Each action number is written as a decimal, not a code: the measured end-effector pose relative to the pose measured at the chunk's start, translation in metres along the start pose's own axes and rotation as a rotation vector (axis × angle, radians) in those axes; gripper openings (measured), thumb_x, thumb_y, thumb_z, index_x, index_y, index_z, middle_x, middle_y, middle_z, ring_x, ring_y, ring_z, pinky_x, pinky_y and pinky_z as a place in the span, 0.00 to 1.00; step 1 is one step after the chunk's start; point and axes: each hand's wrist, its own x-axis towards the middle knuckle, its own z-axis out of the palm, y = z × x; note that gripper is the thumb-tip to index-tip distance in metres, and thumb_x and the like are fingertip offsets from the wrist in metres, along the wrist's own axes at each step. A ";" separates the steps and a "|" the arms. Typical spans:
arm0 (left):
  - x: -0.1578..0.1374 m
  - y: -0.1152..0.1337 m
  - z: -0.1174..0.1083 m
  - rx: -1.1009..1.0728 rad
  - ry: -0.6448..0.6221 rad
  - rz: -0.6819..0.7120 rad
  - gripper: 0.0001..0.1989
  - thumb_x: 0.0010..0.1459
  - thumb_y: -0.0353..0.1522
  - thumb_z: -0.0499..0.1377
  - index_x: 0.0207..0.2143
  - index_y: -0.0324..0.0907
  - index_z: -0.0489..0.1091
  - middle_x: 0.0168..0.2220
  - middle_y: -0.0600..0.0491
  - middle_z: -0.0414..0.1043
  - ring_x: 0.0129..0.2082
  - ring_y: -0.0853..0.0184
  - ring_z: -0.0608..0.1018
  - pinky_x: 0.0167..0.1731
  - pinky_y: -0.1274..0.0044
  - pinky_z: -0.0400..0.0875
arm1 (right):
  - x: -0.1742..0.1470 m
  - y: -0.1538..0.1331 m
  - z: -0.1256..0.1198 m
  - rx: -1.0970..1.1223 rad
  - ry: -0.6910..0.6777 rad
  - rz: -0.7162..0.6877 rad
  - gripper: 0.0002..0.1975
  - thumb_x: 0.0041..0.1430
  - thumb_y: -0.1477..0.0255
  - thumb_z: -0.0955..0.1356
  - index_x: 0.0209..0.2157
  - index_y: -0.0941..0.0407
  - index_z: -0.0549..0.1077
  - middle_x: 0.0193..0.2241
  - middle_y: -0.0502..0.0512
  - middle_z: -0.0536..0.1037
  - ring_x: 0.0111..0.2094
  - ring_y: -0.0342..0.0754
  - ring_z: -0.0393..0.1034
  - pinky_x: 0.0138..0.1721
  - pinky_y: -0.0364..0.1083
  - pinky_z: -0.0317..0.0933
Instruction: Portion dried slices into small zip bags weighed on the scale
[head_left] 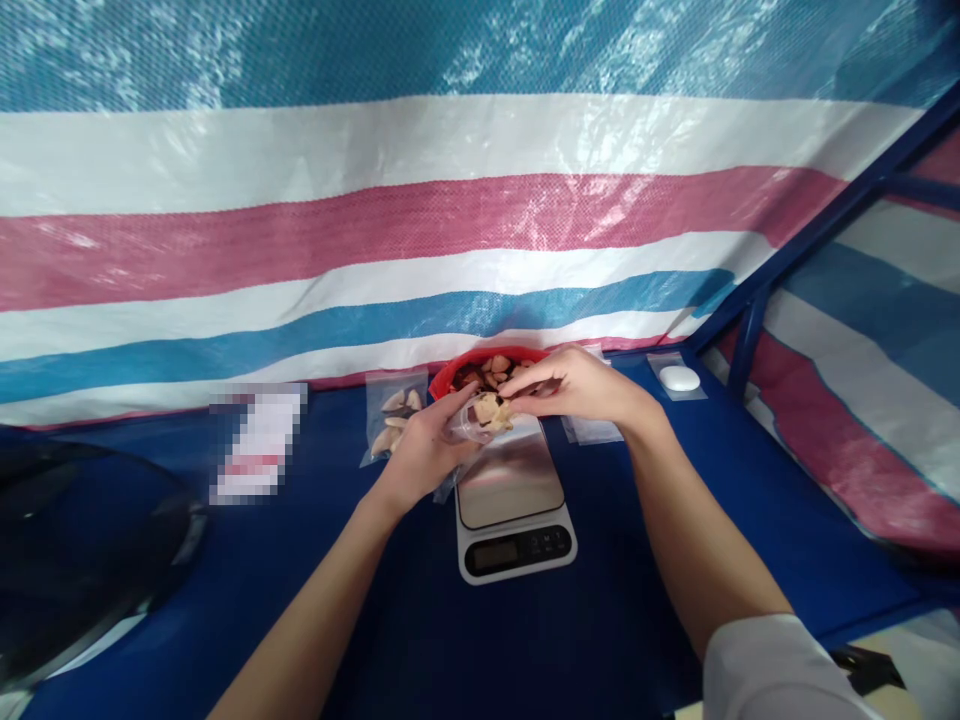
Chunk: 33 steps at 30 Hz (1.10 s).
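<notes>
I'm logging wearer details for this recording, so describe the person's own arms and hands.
The left hand and right hand are bare, without gloves. No watch, bracelet or cable shows on either wrist. The right arm has a plain, whitish sleeve ending near the elbow; no sleeve shows on the left arm.

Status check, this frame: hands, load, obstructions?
Left hand gripping clear bag. Right hand at pale pieces by its mouth, grip unclear. Hands, clear bag partly hide scale. Red container just beyond.
</notes>
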 end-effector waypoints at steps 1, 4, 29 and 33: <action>0.000 0.000 0.000 0.010 0.005 -0.005 0.35 0.54 0.38 0.67 0.64 0.40 0.67 0.60 0.42 0.73 0.57 0.52 0.78 0.58 0.61 0.73 | -0.001 0.001 -0.002 0.025 0.004 0.019 0.16 0.57 0.60 0.75 0.44 0.52 0.84 0.38 0.54 0.85 0.38 0.52 0.79 0.37 0.47 0.70; 0.000 0.000 0.000 0.015 0.005 -0.009 0.33 0.55 0.37 0.67 0.63 0.42 0.68 0.58 0.43 0.76 0.53 0.54 0.80 0.54 0.62 0.76 | -0.005 0.002 -0.006 0.064 0.012 0.075 0.17 0.56 0.58 0.75 0.43 0.52 0.84 0.38 0.54 0.85 0.38 0.53 0.80 0.38 0.49 0.72; -0.001 0.000 0.001 0.058 -0.057 0.085 0.34 0.54 0.36 0.69 0.63 0.44 0.68 0.60 0.44 0.73 0.61 0.52 0.75 0.64 0.56 0.66 | 0.007 -0.005 0.006 -0.070 -0.070 0.033 0.11 0.60 0.65 0.73 0.43 0.51 0.85 0.35 0.50 0.85 0.34 0.47 0.78 0.37 0.44 0.66; -0.001 0.002 0.002 0.021 -0.003 0.065 0.35 0.54 0.40 0.70 0.62 0.42 0.69 0.56 0.43 0.77 0.55 0.52 0.79 0.59 0.58 0.72 | 0.010 -0.012 0.014 -0.106 -0.041 0.030 0.10 0.60 0.66 0.73 0.43 0.50 0.84 0.38 0.49 0.86 0.38 0.48 0.78 0.41 0.44 0.67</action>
